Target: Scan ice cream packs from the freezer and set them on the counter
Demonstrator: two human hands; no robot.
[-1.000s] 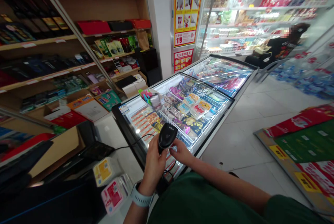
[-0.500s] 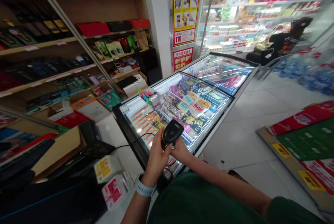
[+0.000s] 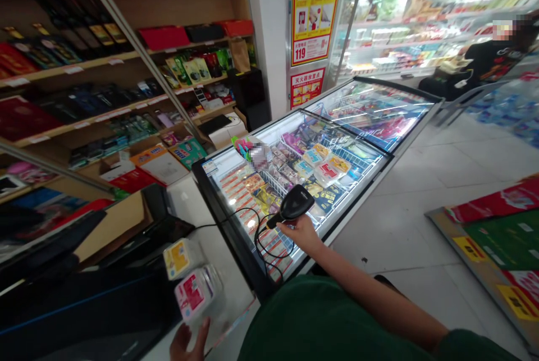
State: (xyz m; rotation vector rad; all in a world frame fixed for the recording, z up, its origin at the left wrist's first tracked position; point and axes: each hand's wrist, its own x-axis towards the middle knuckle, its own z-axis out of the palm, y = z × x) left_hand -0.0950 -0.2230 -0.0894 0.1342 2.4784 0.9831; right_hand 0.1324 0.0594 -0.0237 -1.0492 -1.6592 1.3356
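A black corded barcode scanner (image 3: 296, 202) is held by its handle in my right hand (image 3: 304, 233), above the glass lid of the freezer. Its cable (image 3: 257, 233) loops down over the freezer edge. Low in the view, my left hand (image 3: 189, 343) is empty, thumb and fingers apart, just below a clear plastic tub with a pink label (image 3: 192, 295). Behind that tub stands another with a yellow label (image 3: 179, 260); both are on the white counter (image 3: 236, 293). Whether my left fingers touch the pink-labelled tub I cannot tell.
The chest freezer (image 3: 381, 173) reaches away from me, with packaged goods under and on its glass. Black checkout equipment (image 3: 105, 293) fills the lower left. Shelves (image 3: 122, 60) line the left wall. A promotional display (image 3: 497, 248) stands right; a person (image 3: 484, 63) sits far off.
My left hand has let go of the scanner and come down to the lower left, near the tubs. The scanner stays in my right hand. The whole view has shifted slightly.
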